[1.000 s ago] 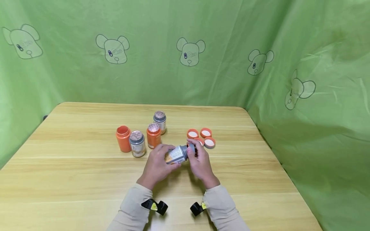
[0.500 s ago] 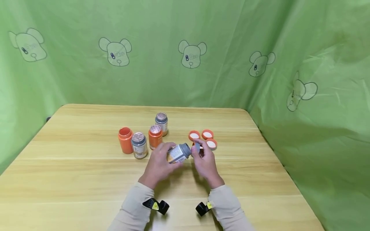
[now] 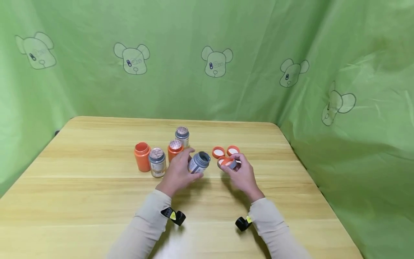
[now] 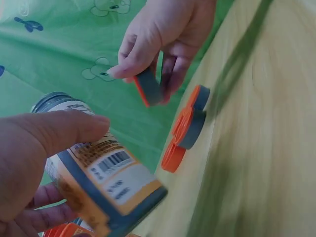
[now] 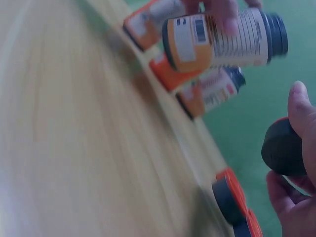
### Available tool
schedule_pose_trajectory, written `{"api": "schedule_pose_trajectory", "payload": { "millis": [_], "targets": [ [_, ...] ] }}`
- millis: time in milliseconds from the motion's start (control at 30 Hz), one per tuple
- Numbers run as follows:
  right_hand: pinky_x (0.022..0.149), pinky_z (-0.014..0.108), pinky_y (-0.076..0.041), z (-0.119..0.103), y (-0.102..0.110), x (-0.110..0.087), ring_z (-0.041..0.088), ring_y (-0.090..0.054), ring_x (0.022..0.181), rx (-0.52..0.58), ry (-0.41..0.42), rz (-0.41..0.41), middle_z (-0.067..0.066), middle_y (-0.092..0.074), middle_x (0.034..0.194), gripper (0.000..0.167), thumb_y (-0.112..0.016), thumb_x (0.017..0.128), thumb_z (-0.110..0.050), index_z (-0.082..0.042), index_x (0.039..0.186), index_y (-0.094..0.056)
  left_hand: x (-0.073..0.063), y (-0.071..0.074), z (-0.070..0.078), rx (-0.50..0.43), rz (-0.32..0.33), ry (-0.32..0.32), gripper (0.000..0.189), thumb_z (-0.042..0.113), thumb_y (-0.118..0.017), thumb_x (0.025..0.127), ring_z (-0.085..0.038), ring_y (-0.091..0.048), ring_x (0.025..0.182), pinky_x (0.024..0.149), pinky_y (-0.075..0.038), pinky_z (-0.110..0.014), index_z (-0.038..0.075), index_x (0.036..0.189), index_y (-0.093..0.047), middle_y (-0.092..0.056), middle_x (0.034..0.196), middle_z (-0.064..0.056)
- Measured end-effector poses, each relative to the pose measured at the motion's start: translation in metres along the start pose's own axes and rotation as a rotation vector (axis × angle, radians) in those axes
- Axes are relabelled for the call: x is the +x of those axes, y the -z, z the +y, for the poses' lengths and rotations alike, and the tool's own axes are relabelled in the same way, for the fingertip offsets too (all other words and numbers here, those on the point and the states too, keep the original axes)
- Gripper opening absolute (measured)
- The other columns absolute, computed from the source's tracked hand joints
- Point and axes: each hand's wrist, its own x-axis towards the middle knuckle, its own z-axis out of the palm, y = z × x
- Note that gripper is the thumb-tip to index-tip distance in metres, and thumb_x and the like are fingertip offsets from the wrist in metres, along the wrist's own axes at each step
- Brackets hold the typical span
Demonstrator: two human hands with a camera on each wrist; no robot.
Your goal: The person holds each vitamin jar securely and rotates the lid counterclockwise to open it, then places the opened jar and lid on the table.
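Note:
My left hand (image 3: 178, 172) grips a grey bottle (image 3: 198, 164) with a white and orange label, thumb across its side in the left wrist view. The bottle is tilted, raised off the table, and its uncapped mouth points up and right. Between thumb and fingers, my right hand (image 3: 243, 178) pinches a grey screw cap (image 4: 149, 87) with an orange inside. This cap is apart from the bottle, close above other caps on the table. Those lie with white inner faces up: one cap (image 3: 218, 152) at left, one cap (image 3: 233, 150) behind, and another partly hidden by the held cap.
Left of my hands stand an open orange bottle (image 3: 142, 158), a grey bottle (image 3: 157, 164) with a foil seal, a foil-topped orange bottle (image 3: 175, 146) and, farther back, another foil-sealed grey bottle (image 3: 182, 135). Green curtain (image 3: 174, 90) hangs behind the wooden table (image 3: 97, 201).
The cap has come off the bottle, and my right hand has carried it right toward the other caps. My left hand has turned the bottle more upright, mouth now facing up.

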Motion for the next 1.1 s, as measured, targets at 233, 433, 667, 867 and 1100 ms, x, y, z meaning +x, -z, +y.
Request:
{"api": "schedule_pose_trajectory", "payload": {
  "millis": [233,433,667,867,1100],
  "targets": [
    [0.071,0.025,-0.043,0.020,0.022,0.009,0.019,-0.052,0.083,-0.188,0.024,0.008,0.009,-0.057,0.091,0.040,-0.084,0.077,-0.024,-0.005,0.095,-0.053,0.015,-0.002,-0.005,0.099,-0.044,-0.014,0.077,0.021,-0.089,0.069,-0.027,-0.056,0.112,0.096,-0.045,-0.043,0.012,0.136,-0.053,-0.058,0.125,-0.012],
    [0.068,0.029,-0.042,0.037,0.032,0.013,0.019,-0.050,0.077,-0.313,0.062,0.000,0.006,-0.054,0.079,0.038,-0.086,0.074,-0.028,-0.008,0.080,-0.054,0.024,-0.008,-0.010,0.079,-0.040,-0.004,0.075,0.019,-0.090,0.068,-0.024,-0.058,0.109,0.095,-0.046,-0.040,0.007,0.132,-0.053,-0.061,0.120,-0.011],
    [0.063,0.032,-0.040,0.047,0.039,0.017,0.019,-0.047,0.070,-0.422,0.074,-0.064,0.004,-0.051,0.072,0.036,-0.084,0.077,-0.031,-0.010,0.072,-0.055,0.035,-0.012,-0.010,0.115,-0.031,0.011,0.073,0.019,-0.089,0.070,-0.028,-0.061,0.106,0.092,-0.049,-0.041,0.003,0.130,-0.051,-0.061,0.119,-0.016],
    [0.064,0.033,-0.040,0.044,0.041,0.018,0.020,-0.047,0.072,-0.466,0.111,-0.102,0.005,-0.052,0.077,0.037,-0.085,0.076,-0.029,-0.011,0.066,-0.054,0.041,-0.014,-0.011,0.141,-0.003,0.005,0.072,0.018,-0.088,0.070,-0.031,-0.061,0.104,0.091,-0.049,-0.041,0.000,0.129,-0.050,-0.061,0.117,-0.020],
    [0.063,0.033,-0.040,0.042,0.041,0.012,0.019,-0.046,0.073,-0.495,0.168,-0.157,0.004,-0.052,0.079,0.039,-0.086,0.074,-0.028,-0.013,0.062,-0.053,0.043,-0.021,-0.009,0.131,0.001,0.050,0.072,0.013,-0.085,0.074,-0.033,-0.061,0.106,0.090,-0.050,-0.042,-0.002,0.132,-0.044,-0.059,0.120,-0.023]
  ]
}}
